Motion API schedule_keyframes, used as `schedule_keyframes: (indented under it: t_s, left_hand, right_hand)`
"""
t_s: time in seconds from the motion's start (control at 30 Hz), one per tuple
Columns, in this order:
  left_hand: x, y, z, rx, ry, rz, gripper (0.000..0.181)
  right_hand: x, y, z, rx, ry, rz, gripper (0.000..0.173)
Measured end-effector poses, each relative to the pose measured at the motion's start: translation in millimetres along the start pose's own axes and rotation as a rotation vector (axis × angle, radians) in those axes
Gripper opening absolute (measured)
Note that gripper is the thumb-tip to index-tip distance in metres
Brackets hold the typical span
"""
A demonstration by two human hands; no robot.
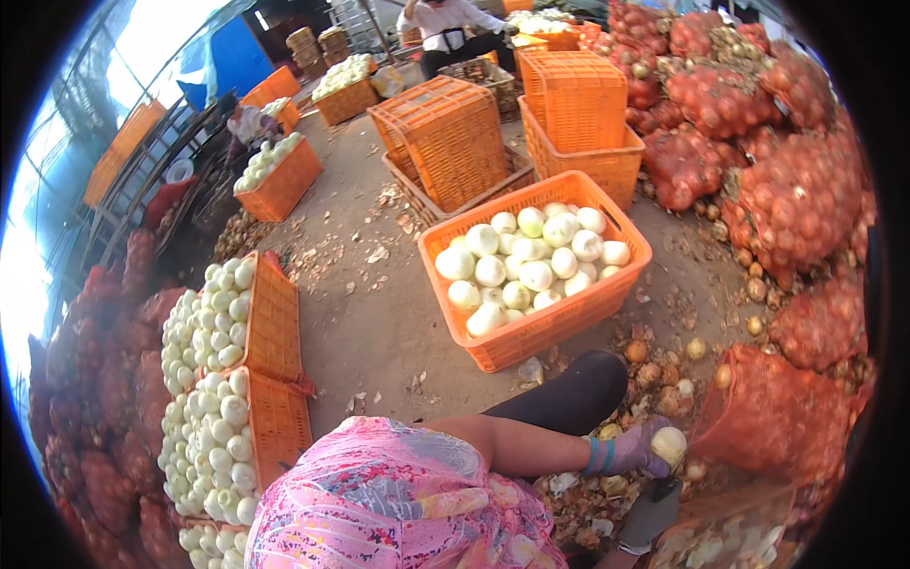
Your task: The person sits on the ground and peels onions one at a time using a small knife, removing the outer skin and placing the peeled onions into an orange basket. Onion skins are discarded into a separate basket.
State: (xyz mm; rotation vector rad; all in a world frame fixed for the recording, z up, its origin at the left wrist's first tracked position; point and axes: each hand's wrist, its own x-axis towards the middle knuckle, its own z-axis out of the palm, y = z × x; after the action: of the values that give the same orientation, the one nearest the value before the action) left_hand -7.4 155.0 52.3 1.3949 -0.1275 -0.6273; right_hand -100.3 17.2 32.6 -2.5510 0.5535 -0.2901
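My left hand [636, 449], in a purple glove with a teal band at the wrist, is closed around a pale onion [668, 447]. Just below it is my right hand [650, 513] in a grey glove with dark fingertips, close to the onion; whether it grips anything cannot be told. Loose brown onions [648, 375] and dry skins [586, 508] lie on the ground around both hands. Beyond my dark-clad knee stands an orange plastic crate [554, 331] of peeled white onions [534, 275].
Red mesh sacks of onions [789, 206] are piled at right; another sack [775, 412] lies near my hands. Crates of peeled onions [274, 320] line the left. Empty orange crates [455, 135] stand ahead. Two people [455, 25] [249, 124] sit farther off.
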Motion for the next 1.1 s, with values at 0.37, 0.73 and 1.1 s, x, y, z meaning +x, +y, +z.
schedule_keyframes:
  t_s: [0.37,0.73,1.1]
  left_hand:
    - [-47.9,30.2,-68.0,-0.158,-0.038,0.341,0.052]
    - [-56.3,30.4,-123.2,-0.734,-0.405,0.206,0.072]
    - [-54.6,21.1,-98.6,-0.533,-0.514,0.016,0.077]
  right_hand:
    - [-12.0,-58.2,35.1,0.336,0.12,-0.267,0.035]
    - [-42.4,-7.2,35.4,0.175,0.017,0.069,0.023]
    - [-38.1,-30.5,21.3,0.3,0.025,0.073,0.025]
